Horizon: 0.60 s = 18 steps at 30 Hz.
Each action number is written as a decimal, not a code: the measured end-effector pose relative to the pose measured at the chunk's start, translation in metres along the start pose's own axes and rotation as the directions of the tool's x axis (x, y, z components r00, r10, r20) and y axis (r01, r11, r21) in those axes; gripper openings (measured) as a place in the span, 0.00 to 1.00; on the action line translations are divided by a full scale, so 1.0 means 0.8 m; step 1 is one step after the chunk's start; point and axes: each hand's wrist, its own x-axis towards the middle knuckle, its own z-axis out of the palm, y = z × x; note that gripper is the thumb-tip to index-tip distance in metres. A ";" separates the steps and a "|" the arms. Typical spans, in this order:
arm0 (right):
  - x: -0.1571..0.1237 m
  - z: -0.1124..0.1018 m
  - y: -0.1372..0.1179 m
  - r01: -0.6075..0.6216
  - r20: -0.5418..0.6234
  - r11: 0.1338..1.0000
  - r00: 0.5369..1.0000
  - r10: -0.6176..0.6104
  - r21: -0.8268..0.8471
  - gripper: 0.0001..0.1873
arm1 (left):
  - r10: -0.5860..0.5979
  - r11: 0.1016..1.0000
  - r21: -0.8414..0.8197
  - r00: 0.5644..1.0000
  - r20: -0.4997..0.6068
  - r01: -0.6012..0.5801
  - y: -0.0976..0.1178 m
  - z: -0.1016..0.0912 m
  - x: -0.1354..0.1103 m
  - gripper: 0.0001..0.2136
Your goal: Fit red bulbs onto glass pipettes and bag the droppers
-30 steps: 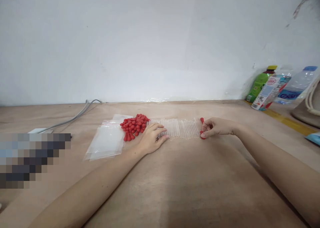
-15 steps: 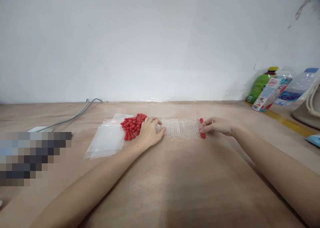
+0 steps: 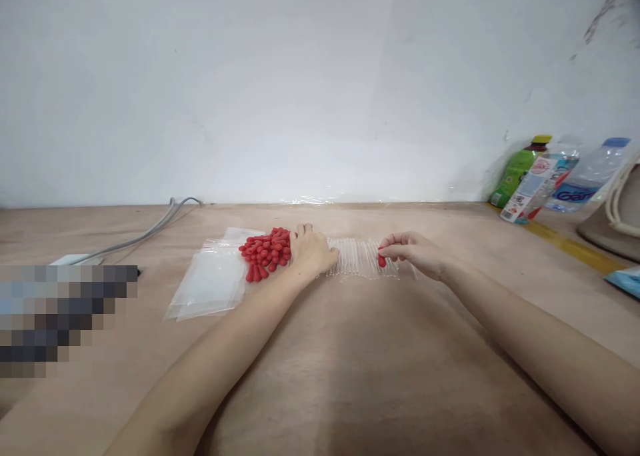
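Note:
A row of thin clear tubes [image 3: 353, 257] lies side by side on the wooden table. My left hand [image 3: 311, 251] rests over the left end of this row, its fingers stretched out and thumb apart. Between the thumb and fingers of my right hand [image 3: 407, 253] a red rubber bulb piece [image 3: 382, 261] is pinched, its round end pointing down over the right part of the tubes. Several more such pieces form a red pile [image 3: 265, 253] just left of my left hand. What lies under my left palm is hidden.
Clear zip bags [image 3: 213, 276] lie left of the pile. A grey cable [image 3: 135, 238] runs along the back left. Drink bottles [image 3: 520, 173] and a bag with a rope handle [image 3: 617, 209] stand at the right. A white wall [image 3: 320, 89] closes off the back.
My right hand has moved left with the red rubber bulb piece, from the row's right end to over the tubes. My left hand has shifted slightly right, away from the pile.

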 end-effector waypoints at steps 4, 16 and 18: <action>-0.002 0.035 0.009 0.085 -0.180 0.993 0.979 -0.098 -0.081 0.08 | -0.057 0.998 0.042 0.996 0.076 0.054 0.002 -0.003 0.009 0.19; -0.015 0.064 0.032 0.427 -0.188 0.603 0.690 -0.699 -0.674 0.07 | 0.015 0.987 -0.159 1.000 0.024 -0.011 -0.015 -0.013 0.009 0.11; -0.016 0.065 0.032 0.452 -0.177 0.580 0.665 -0.726 -0.677 0.07 | 0.134 0.965 -0.221 0.990 -0.039 -0.139 -0.020 -0.017 -0.003 0.08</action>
